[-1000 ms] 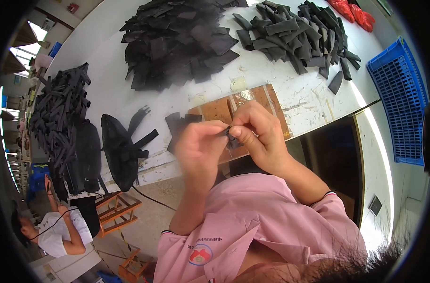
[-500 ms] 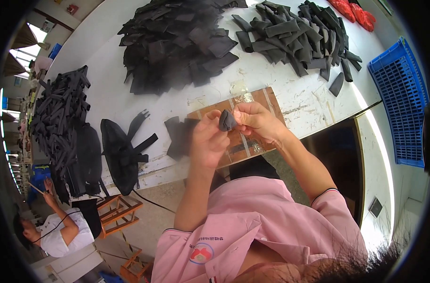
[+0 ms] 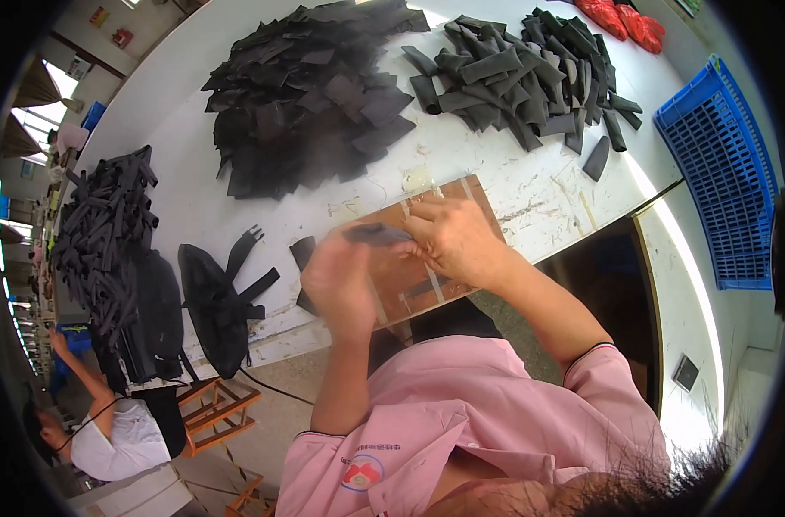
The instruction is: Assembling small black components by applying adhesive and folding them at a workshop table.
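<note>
Hands [image 3: 339, 280] [image 3: 459, 241] pinch dark fabric [image 3: 377, 233], partly hiding a board [image 3: 398, 277]; black heaps [image 3: 306, 108] [image 3: 517, 82] lie beyond, blue basket [image 3: 726, 164] right.

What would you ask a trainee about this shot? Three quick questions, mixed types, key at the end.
1. Multiple choice: what is the main colour of the board beneath the hands?
A) green
B) brown
C) blue
2. True or false: the blue basket is on the person's right side of the board.
3. Short answer: what is held between the left hand and the right hand?

Key:
1. B
2. True
3. A dark fabric piece
</note>
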{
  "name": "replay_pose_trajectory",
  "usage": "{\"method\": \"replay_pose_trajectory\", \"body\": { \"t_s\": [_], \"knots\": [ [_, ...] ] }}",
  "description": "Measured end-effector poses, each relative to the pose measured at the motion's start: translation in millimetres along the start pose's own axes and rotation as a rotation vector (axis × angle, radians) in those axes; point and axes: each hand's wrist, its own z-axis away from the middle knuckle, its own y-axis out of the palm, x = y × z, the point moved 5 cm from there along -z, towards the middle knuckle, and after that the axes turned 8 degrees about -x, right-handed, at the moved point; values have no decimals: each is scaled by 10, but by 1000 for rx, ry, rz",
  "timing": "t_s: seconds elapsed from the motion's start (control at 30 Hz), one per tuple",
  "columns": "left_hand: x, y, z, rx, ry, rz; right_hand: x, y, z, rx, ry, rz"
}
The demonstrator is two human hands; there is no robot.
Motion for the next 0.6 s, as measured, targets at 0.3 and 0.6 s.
{"method": "replay_pose_trajectory", "body": {
  "t_s": [0.3, 0.6],
  "knots": [
    [-61, 458, -159, 376, -230, -141, -215, 266, 217, -82, 106, -436],
    [-197, 467, -66, 278, -28, -78, -319, 400, 287, -46, 175, -511]
  ]
}}
